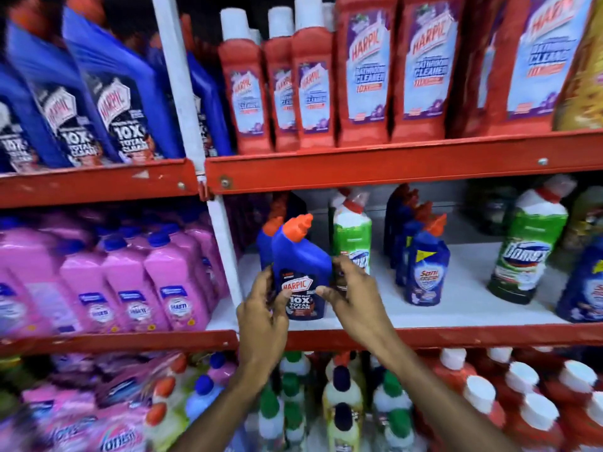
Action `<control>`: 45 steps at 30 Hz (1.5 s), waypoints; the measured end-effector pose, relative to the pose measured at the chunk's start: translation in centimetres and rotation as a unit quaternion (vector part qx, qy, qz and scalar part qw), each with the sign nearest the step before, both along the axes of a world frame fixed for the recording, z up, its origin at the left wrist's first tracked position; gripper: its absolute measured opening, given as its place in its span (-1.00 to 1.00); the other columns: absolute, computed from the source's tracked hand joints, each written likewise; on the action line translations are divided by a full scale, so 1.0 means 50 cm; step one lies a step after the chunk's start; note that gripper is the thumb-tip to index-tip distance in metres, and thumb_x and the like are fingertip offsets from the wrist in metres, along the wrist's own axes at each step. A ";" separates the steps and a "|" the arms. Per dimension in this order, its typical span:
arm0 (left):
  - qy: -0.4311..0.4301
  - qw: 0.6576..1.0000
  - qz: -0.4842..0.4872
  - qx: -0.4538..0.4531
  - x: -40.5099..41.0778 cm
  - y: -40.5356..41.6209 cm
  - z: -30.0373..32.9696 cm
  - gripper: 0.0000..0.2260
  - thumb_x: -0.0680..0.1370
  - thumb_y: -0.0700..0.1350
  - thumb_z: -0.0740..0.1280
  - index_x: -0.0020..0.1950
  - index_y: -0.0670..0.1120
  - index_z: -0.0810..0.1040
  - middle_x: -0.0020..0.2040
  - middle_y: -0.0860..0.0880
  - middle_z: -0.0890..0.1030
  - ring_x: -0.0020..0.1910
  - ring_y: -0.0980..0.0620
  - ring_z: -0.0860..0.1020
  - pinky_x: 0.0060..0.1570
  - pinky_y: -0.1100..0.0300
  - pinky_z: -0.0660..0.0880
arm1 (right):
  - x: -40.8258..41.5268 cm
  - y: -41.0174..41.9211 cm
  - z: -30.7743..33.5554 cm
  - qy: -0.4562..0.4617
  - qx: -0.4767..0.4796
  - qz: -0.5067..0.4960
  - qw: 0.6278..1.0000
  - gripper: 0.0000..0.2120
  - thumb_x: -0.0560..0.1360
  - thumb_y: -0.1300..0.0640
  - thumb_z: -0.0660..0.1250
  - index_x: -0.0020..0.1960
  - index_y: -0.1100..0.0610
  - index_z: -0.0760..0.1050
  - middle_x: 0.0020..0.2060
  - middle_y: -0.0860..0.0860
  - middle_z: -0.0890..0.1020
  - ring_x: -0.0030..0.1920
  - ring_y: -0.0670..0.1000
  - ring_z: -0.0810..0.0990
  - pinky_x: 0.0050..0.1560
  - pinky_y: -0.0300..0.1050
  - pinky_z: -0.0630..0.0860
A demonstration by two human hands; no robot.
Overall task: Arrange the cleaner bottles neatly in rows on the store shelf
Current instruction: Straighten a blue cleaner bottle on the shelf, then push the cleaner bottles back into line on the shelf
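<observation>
A blue Harpic bottle (301,269) with an orange cap stands at the front left of the white middle shelf (473,308). My left hand (261,308) grips its lower left side and my right hand (354,288) holds its right side, both around the label. A second blue bottle (265,243) stands right behind it. To the right is a green and white Domex bottle (352,233), partly hidden by my right hand. Further right a row of blue Sani Fresh bottles (425,269) runs back into the shelf.
A larger green Domex bottle (528,249) and another blue bottle (587,288) stand at the right. Red shelf rails (424,336) edge each level. Pink bottles (130,282) fill the left bay, red Harpic bottles (365,70) sit above, and mixed bottles (342,402) crowd the shelf below.
</observation>
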State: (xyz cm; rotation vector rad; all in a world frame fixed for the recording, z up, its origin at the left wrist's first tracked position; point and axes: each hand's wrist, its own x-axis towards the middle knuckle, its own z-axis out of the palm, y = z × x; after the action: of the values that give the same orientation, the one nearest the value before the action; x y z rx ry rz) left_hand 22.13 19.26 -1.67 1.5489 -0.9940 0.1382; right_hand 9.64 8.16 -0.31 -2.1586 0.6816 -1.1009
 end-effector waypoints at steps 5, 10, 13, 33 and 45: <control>-0.020 0.999 0.013 0.040 0.058 0.018 -0.021 -0.66 0.53 -0.29 0.35 0.30 -0.11 0.52 0.06 0.02 0.73 0.00 0.28 0.68 0.00 0.38 0.59 | 0.069 0.012 -0.028 0.053 0.008 -0.016 0.998 -0.61 0.46 0.32 0.52 0.26 0.24 0.53 0.11 0.19 0.61 0.05 0.05 0.59 0.07 -0.41 0.55; -0.020 0.998 -0.004 0.061 0.085 0.024 -0.042 -0.66 0.56 -0.23 0.32 0.34 -0.10 0.48 0.08 0.04 0.72 -0.01 0.21 0.67 0.04 0.22 0.60 | 0.097 0.020 -0.044 0.065 0.015 -0.036 0.997 -0.62 0.51 0.23 0.51 0.30 0.23 0.56 0.16 0.15 0.66 0.15 0.08 0.62 0.09 -0.45 0.46; -0.024 0.998 -0.008 0.064 0.086 0.030 -0.048 -0.58 0.55 -0.15 0.34 0.42 -0.03 0.42 0.13 0.07 0.70 -0.01 0.13 0.69 0.04 0.13 0.62 | 0.093 0.030 -0.045 0.058 0.021 -0.031 0.998 -0.60 0.53 0.18 0.48 0.34 0.16 0.53 0.19 0.08 0.66 0.15 0.07 0.67 0.18 0.02 0.65; -0.488 0.864 -0.034 0.115 -0.236 -0.139 -0.018 -0.37 0.48 0.04 0.33 0.52 -0.15 0.36 0.57 -0.25 0.24 0.57 -0.31 0.17 0.43 -0.38 0.19 | -0.355 -0.082 -0.056 0.224 -0.271 -0.309 0.884 -0.22 0.47 0.13 0.45 0.61 0.25 0.24 0.62 0.34 0.15 0.62 0.36 0.10 0.53 0.37 0.25; -0.185 0.963 -0.174 0.088 -0.453 -0.400 -0.020 -0.53 0.54 -0.04 0.28 0.46 -0.08 0.42 0.50 0.02 0.41 0.43 0.08 0.44 0.38 0.10 0.47 | -0.495 -0.277 -0.084 0.074 -0.007 -0.241 0.968 -0.21 0.53 0.09 0.42 0.61 0.21 0.10 0.48 0.17 0.48 0.35 0.20 0.58 0.26 0.11 0.60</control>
State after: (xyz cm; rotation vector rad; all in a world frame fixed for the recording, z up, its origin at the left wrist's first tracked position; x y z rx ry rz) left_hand -0.53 -0.71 -2.68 1.5109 -1.5972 0.0945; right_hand -15.10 -5.71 -4.53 -2.1576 1.3213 -1.1870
